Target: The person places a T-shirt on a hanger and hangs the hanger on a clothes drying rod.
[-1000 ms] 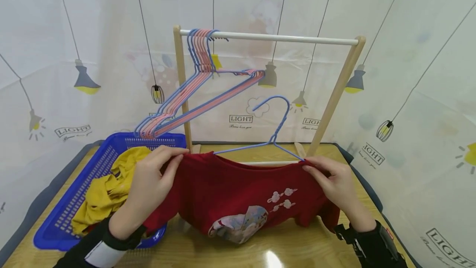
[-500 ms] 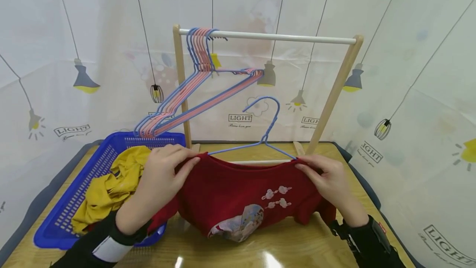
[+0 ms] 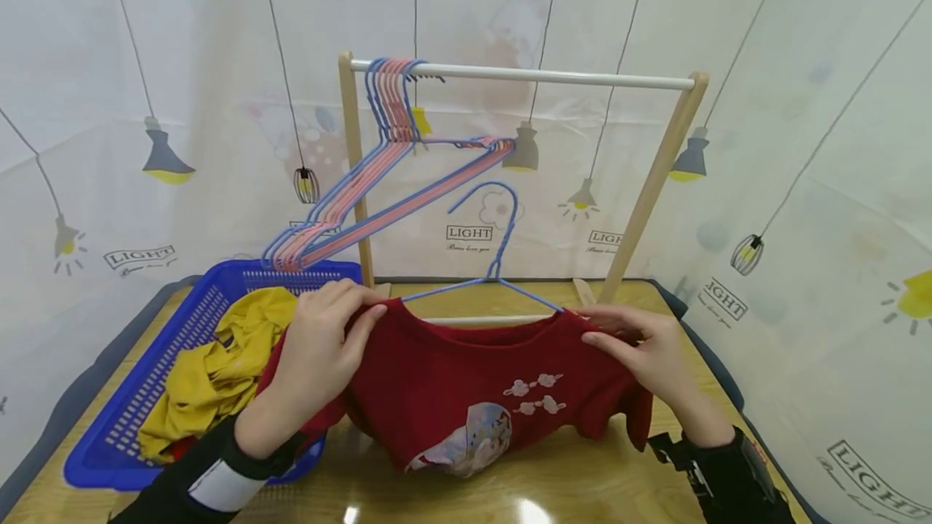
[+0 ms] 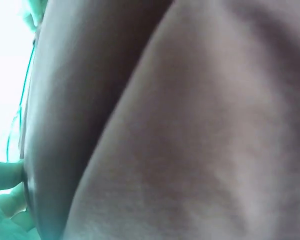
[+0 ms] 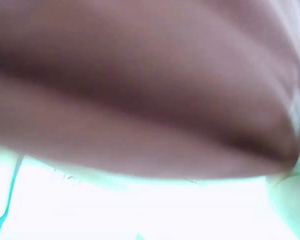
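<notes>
A red shirt [image 3: 437, 370] with white flower shapes and a pale patterned patch hangs spread between both hands. A blue wire hanger [image 3: 495, 269] sits inside its neckline, hook upward and pointing left, its arms running under both shoulders. My left hand [image 3: 320, 346] pinches the shirt's left shoulder between thumb and fingers. On the other side my right hand [image 3: 644, 346] pinches the right shoulder near the hanger's end. Shirt fabric [image 4: 165, 140] fills most of the left wrist view, and blurred fabric [image 5: 140, 90] covers the upper right wrist view. The hanger's ends are hidden in the cloth.
Behind the shirt stands a rack with a white rail [image 3: 568, 75] and wooden posts [image 3: 655, 188]. Several blue and pink hangers [image 3: 393, 103] hang at its left end. A blue basket [image 3: 102, 447] with yellow clothing [image 3: 211, 370] stands at left on the wooden table [image 3: 582, 479].
The hanger's hook has shifted left and more of the neckline's inside shows. My left hand has moved right along the shirt's shoulder; the right hand has moved slightly left.
</notes>
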`<state>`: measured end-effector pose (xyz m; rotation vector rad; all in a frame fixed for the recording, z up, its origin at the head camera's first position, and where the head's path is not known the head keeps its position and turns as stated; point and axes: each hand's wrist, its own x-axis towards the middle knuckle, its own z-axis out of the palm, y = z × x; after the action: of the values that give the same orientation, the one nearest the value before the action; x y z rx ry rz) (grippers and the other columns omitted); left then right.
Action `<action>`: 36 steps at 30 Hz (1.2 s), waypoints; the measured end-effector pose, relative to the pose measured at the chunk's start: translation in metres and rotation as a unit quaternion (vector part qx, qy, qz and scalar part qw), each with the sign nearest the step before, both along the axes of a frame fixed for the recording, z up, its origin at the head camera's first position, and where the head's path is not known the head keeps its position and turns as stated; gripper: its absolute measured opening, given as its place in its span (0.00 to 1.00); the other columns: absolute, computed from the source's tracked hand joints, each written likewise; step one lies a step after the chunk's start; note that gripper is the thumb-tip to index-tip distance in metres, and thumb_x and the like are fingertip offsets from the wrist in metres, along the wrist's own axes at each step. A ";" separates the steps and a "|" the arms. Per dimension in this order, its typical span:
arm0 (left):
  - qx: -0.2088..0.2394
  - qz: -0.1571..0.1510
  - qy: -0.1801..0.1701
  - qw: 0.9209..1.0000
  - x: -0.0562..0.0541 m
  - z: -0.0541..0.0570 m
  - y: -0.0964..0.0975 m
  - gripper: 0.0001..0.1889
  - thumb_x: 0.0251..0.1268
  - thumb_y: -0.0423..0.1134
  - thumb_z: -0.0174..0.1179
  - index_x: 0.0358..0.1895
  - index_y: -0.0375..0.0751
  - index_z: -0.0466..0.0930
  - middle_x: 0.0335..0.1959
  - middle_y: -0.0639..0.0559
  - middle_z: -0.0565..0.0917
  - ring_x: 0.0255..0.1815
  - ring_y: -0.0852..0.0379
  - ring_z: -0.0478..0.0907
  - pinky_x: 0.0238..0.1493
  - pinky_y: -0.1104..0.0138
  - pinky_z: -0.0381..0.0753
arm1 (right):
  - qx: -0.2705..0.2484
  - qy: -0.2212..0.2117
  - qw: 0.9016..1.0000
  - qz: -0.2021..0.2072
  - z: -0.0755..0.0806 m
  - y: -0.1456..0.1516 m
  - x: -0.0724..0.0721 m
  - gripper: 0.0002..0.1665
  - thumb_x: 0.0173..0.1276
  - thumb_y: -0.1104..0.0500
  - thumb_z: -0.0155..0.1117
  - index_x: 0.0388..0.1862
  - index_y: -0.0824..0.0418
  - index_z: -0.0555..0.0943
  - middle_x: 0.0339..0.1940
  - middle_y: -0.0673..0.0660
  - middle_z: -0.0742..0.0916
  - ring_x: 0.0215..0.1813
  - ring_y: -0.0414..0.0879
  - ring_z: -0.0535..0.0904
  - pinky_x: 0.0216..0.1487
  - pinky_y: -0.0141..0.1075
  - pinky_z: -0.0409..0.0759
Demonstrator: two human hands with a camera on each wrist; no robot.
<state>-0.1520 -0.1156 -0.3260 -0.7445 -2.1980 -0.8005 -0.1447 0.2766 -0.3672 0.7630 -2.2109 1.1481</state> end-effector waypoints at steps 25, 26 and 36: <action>0.044 -0.003 0.002 0.999 -0.004 -0.004 -0.012 0.03 0.63 0.27 0.66 0.38 0.36 0.86 0.31 0.46 0.85 0.35 0.52 0.81 0.45 0.56 0.72 | 0.009 -0.108 0.994 -0.013 -0.017 0.065 0.016 0.18 0.65 0.77 0.64 0.53 0.70 0.84 0.44 0.29 0.88 0.41 0.26 0.86 0.40 0.21 0.82; 0.043 -0.006 0.005 0.999 -0.003 -0.004 -0.010 0.04 0.63 0.26 0.66 0.39 0.36 0.86 0.31 0.47 0.85 0.35 0.52 0.81 0.45 0.56 0.71 | 0.018 -0.107 0.994 -0.014 -0.011 0.063 0.016 0.17 0.66 0.76 0.63 0.54 0.70 0.83 0.45 0.29 0.87 0.43 0.25 0.86 0.42 0.21 0.82; 0.021 -0.018 0.029 0.999 -0.003 -0.001 0.016 0.04 0.61 0.30 0.69 0.39 0.38 0.86 0.31 0.48 0.86 0.38 0.51 0.81 0.44 0.57 0.68 | 0.117 -0.047 0.992 -0.003 0.029 0.019 0.016 0.18 0.60 0.71 0.72 0.49 0.58 0.88 0.40 0.51 0.92 0.38 0.27 0.85 0.38 0.22 0.83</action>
<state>-0.1553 -0.0994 -0.3275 -0.7795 -2.1157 -0.8303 -0.1285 0.2956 -0.3381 0.8110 -2.4563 0.9495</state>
